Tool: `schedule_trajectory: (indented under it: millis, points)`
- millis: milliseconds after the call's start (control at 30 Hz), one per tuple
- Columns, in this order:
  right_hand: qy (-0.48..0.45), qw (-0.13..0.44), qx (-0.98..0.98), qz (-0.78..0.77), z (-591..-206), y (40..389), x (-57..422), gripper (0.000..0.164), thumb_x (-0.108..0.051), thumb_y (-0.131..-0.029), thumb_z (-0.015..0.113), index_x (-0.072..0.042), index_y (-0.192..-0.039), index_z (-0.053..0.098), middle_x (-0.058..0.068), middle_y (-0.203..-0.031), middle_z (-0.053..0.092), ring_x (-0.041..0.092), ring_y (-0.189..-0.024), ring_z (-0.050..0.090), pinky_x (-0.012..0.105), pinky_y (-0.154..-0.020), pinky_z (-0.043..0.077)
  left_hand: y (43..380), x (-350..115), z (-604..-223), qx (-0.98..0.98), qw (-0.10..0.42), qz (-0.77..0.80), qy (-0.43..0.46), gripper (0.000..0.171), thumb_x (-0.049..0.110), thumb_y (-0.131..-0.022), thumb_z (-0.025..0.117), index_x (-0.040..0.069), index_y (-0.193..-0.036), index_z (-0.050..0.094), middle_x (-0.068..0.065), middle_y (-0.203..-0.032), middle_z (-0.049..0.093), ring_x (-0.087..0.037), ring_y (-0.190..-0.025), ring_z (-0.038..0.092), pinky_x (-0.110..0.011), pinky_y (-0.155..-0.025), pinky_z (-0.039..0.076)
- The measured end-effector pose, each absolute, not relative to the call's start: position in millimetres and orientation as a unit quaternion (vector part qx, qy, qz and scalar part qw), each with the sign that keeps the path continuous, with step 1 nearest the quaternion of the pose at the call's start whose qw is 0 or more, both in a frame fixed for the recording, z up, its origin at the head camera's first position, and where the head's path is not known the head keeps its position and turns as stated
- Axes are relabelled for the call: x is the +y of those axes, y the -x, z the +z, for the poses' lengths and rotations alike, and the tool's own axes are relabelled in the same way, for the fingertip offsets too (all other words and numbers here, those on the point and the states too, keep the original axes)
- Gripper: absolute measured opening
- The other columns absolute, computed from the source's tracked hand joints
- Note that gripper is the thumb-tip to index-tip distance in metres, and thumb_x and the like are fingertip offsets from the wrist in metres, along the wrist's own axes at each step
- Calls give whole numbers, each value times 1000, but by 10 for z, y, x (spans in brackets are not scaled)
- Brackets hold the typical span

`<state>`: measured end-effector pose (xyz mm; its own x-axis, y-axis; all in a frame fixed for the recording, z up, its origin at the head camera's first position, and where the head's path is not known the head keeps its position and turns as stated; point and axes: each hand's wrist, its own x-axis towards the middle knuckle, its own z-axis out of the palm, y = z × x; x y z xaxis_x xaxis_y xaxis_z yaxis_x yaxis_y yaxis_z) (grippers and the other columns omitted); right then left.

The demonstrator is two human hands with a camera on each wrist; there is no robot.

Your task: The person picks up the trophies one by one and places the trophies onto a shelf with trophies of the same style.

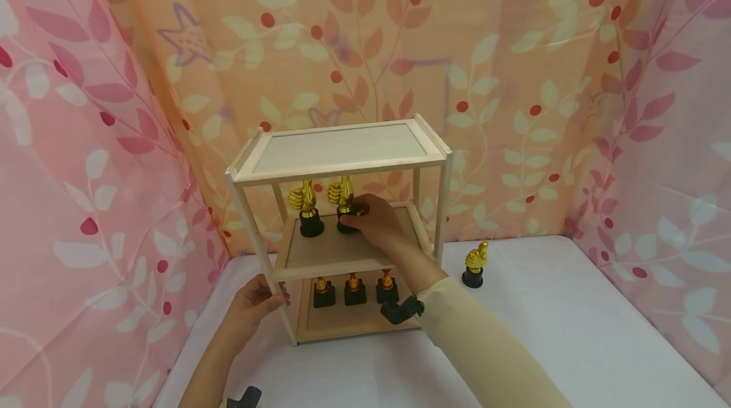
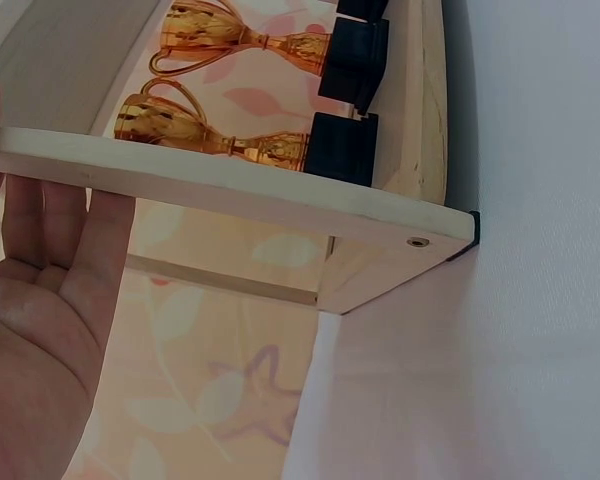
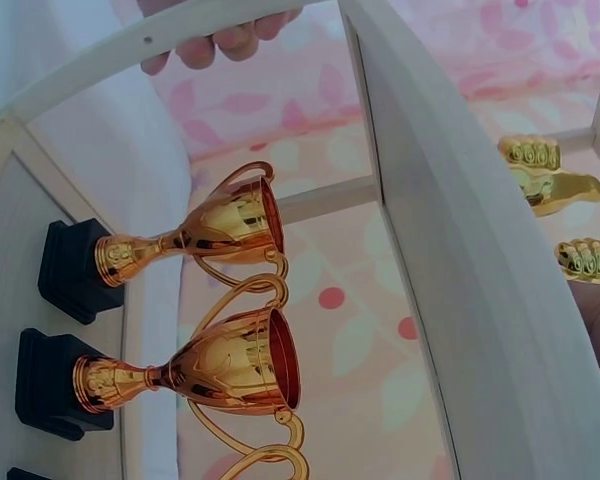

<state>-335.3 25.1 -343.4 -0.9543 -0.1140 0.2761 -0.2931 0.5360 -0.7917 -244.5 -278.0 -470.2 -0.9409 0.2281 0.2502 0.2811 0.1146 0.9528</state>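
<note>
In the head view my right hand reaches onto the middle shelf and grips a gold thumbs-up trophy by its black base. Left of it on that shelf stands a second thumbs-up trophy. My left hand holds the front left post of the wooden rack; the left wrist view shows its fingers behind the post. Gold cup trophies on black square bases stand in a row on the bottom shelf, their tops hidden in the head view by the middle shelf.
Another thumbs-up trophy stands on the white-covered table, right of the rack. The rack's top shelf overhangs the right hand. Patterned curtains enclose the back and both sides.
</note>
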Motion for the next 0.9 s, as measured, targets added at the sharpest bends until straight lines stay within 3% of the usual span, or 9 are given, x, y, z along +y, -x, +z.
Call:
schedule_trajectory:
  millis: [900]
  points:
    - [-119, 93, -867, 475, -3444, 3336, 256, 50, -32, -90, 80, -15, -134, 62, 3, -128, 67, 23, -112, 62, 39, -95, 53, 2451, -2782, -4699, -756, 18, -633, 163, 27, 9, -100, 65, -6, -120, 53, -9, -104, 67, -20, -100, 72, -27, -92, 58]
